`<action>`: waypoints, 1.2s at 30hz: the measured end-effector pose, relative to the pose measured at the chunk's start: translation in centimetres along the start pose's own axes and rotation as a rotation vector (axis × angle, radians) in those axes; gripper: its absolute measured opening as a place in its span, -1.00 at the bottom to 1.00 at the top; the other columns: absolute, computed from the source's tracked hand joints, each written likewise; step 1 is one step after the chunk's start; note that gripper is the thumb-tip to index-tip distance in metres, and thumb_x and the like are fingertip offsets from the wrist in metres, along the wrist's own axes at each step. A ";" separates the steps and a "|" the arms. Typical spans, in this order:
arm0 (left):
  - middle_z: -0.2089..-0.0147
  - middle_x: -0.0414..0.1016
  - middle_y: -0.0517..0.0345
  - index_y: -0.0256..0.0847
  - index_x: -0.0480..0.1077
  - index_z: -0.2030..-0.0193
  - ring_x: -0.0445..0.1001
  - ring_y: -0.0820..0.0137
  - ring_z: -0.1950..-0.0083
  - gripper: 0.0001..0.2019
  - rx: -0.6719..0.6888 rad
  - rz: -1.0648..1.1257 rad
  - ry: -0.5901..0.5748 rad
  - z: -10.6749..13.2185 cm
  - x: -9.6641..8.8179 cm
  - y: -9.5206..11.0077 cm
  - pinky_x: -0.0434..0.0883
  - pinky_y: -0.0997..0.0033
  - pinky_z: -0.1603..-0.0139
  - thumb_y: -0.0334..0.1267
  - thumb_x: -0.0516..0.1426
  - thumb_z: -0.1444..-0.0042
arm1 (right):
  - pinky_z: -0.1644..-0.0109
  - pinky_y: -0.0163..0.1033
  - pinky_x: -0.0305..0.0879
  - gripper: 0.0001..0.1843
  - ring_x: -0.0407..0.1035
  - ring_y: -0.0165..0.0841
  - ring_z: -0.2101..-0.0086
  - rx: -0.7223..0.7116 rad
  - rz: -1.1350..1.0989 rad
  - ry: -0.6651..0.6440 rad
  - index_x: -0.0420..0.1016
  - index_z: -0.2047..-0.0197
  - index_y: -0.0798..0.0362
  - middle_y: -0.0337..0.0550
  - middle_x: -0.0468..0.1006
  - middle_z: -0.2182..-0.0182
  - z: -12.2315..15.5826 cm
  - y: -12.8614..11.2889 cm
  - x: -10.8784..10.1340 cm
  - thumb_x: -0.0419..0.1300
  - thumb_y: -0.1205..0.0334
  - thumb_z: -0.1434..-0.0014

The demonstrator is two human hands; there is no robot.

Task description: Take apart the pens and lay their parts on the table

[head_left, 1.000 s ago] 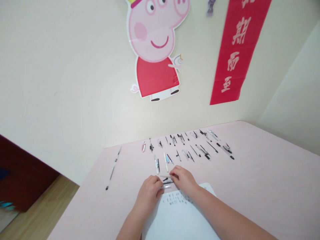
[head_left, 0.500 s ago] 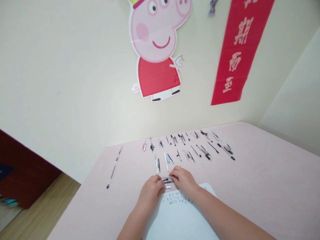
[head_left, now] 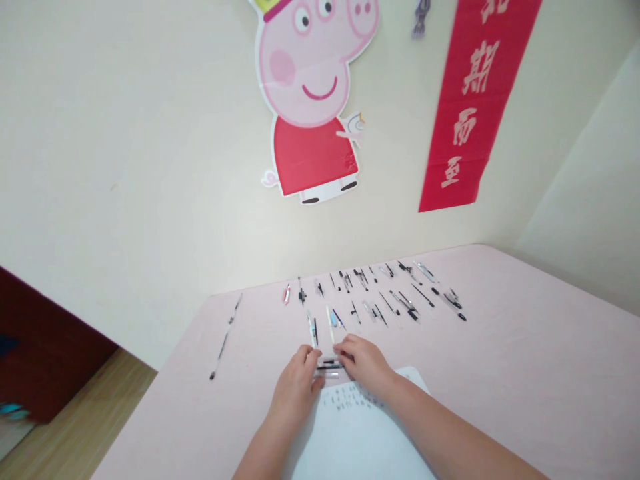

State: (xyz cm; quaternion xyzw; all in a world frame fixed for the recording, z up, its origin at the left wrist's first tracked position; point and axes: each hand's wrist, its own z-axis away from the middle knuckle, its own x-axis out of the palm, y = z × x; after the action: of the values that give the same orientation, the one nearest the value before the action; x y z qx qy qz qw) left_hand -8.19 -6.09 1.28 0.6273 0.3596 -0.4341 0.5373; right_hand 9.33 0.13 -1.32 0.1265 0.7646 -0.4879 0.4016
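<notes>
A small row of pen parts (head_left: 329, 366), clear and black, lies crosswise at the top of a sheet with writing (head_left: 357, 440). My left hand (head_left: 296, 381) is curled at their left ends, with its thumb below and its fingertips above. At the right ends, my right hand (head_left: 365, 359) has its fingers bent together on the pieces. Which single piece each hand grips is partly hidden by the fingers. Just beyond the left fingertips lies a white pen (head_left: 311, 330) with a dark refill; another white pen (head_left: 330, 323) points towards the right fingers.
Rows of dismantled pens and refills (head_left: 383, 307) spread over the far part of the pink table (head_left: 525, 373). To the left lies a long clear pen piece with a black-tipped refill (head_left: 221, 350). Behind the table rises a wall with a pig cutout (head_left: 316, 157) and a red banner (head_left: 457, 133).
My hands stay around the pen parts, with the left thumb and fingertips farther apart. More of a black piece shows between them. The view has shifted slightly.
</notes>
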 end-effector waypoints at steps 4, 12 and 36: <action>0.00 0.25 0.10 -0.14 0.23 0.01 0.35 0.38 0.07 -0.62 0.017 -0.004 -0.017 0.0 0.0 0.2 0.29 0.41 0.07 -0.48 -0.01 0.00 | 0.17 -0.36 0.22 -0.75 0.37 -0.39 0.27 0.011 -0.005 -0.016 0.54 0.19 -0.02 -0.18 0.49 0.29 0.0 0.1 0.1 0.08 0.34 -0.11; -0.05 0.25 0.09 -0.14 0.20 -0.05 0.35 0.43 0.02 -0.56 0.030 0.015 -0.052 -0.1 0.9 2.2 0.30 0.46 0.03 -0.54 -0.06 -0.02 | 0.21 -0.38 0.19 -0.77 0.35 -0.41 0.29 -0.034 0.017 -0.045 0.52 0.19 -0.03 -0.20 0.46 0.30 0.3 -0.4 -0.3 0.06 0.24 -0.16; 0.08 0.28 -0.03 -0.14 0.23 -0.05 0.36 0.26 0.16 -0.65 -0.061 -0.284 -0.091 -1.5 2.6 5.1 0.32 0.31 0.27 -0.41 -0.13 -0.15 | 0.11 -0.26 0.25 -0.76 0.36 -0.36 0.26 0.099 -0.214 0.203 0.49 0.30 0.09 -0.12 0.49 0.32 -0.6 1.4 0.3 0.00 0.38 -0.14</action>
State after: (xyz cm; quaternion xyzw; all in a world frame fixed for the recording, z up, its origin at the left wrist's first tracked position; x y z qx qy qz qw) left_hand -2.27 -5.48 0.75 0.5333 0.4329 -0.5225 0.5051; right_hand 9.71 1.26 -2.31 0.1126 0.7854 -0.5496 0.2616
